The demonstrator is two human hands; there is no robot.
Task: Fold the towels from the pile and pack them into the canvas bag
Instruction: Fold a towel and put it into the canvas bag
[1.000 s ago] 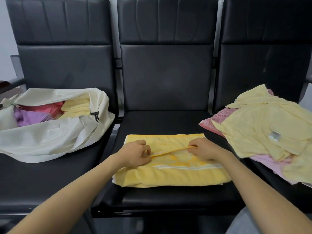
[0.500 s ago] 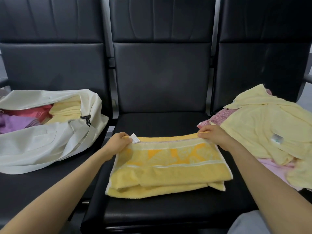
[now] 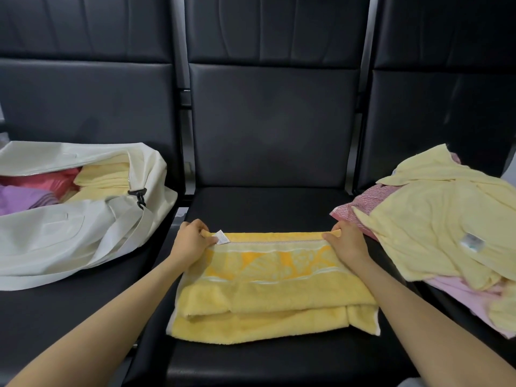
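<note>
A yellow towel (image 3: 275, 286) with an orange patterned band lies partly folded on the middle black seat. My left hand (image 3: 192, 241) pinches its far left corner beside a small white label. My right hand (image 3: 346, 244) pinches the far right corner, so the far edge is stretched straight between them. The cream canvas bag (image 3: 83, 233) lies open on the left seat, holding folded pale yellow, red and purple towels. On the right seat sits the loose pile (image 3: 435, 227) of pale yellow and pink towels.
Three black padded seats with tall backrests (image 3: 275, 121) stand side by side. The bag's strap and a black clip (image 3: 138, 197) hang toward the gap between the left and middle seats. A pink patterned towel (image 3: 360, 210) pokes out from under the pile.
Both hands carried the towel's near edge from its middle up to the far edge, spreading apart to the corners. The folded-over layer now lies flat with its patterned band on top.
</note>
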